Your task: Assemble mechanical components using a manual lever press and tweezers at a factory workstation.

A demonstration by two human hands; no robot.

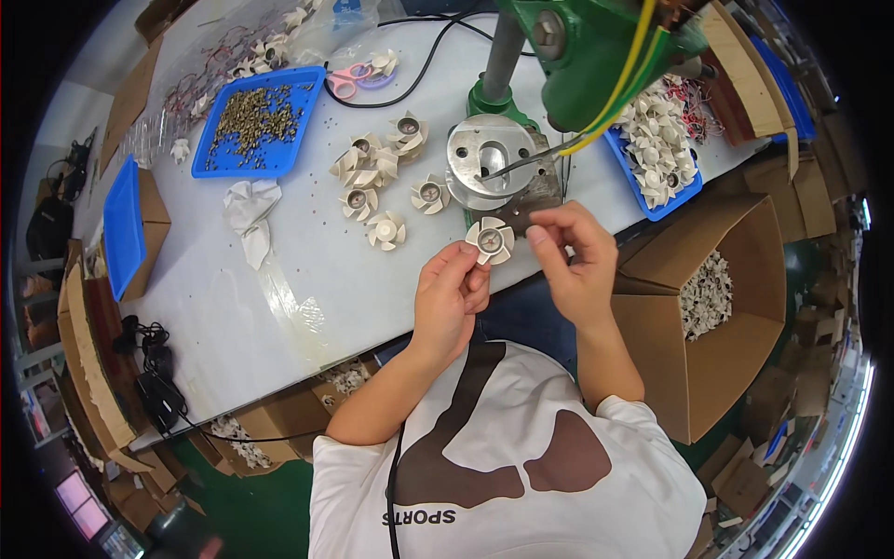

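My left hand (449, 296) pinches a small off-white fan wheel (504, 250) by its edge, its round hub with a metallic ring facing up. Just to the right, my right hand (579, 265) is raised with thumb and forefinger close together. Whatever may be between those fingertips is too small to make out. Beyond both hands stands a green bench press (596, 56) with a round metal plate (466, 154) on its base. Several more fan wheels (430, 194) lie loose on the white table (335, 279), left of the press.
A blue tray (200, 168) of small brass-coloured parts sits at the left, near a crumpled white cloth (250, 219). Pink scissors (345, 82) lie behind. Right of the press is another blue tray (663, 212) heaped with fan wheels. An open cardboard box (652, 326) stands beside my right arm.
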